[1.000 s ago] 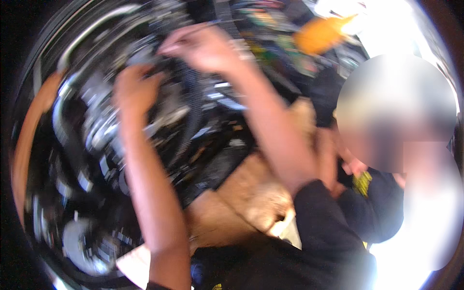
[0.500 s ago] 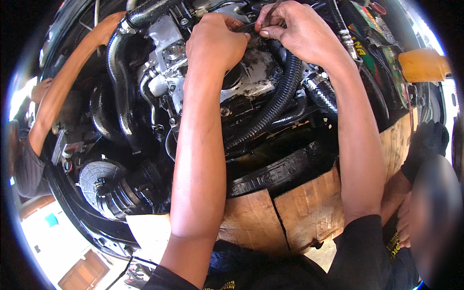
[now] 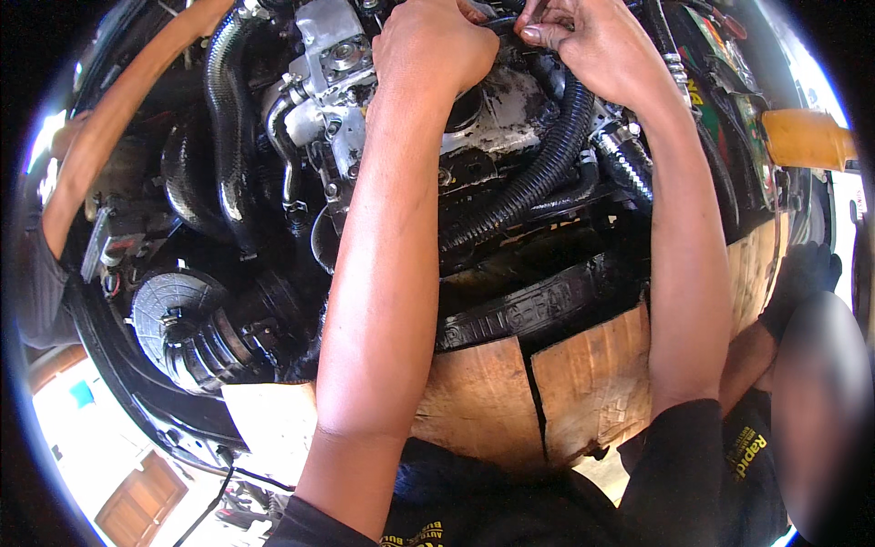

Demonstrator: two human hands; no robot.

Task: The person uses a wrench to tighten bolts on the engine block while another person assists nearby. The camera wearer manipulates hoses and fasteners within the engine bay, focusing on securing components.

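Head view: stained brown cardboard (image 3: pixel 588 383) lines the front edge of the bay, nearest the person. Just beyond lies the engine (image 3: pixel 497 114), its pale metal smeared with black grime; a glossy ribbed hose (image 3: pixel 561 137) curves across its front. Over the engine's upper part, the left hand (image 3: pixel 433 41) is curled, fingertips mostly hidden; I cannot tell what it grips. Beside it, the right hand (image 3: pixel 602 41) draws thumb and fingers close; whether they pinch anything, I cannot tell. Another person's arm (image 3: pixel 128 100) reaches in at left. Farther off stands a brown wooden door (image 3: pixel 141 501).
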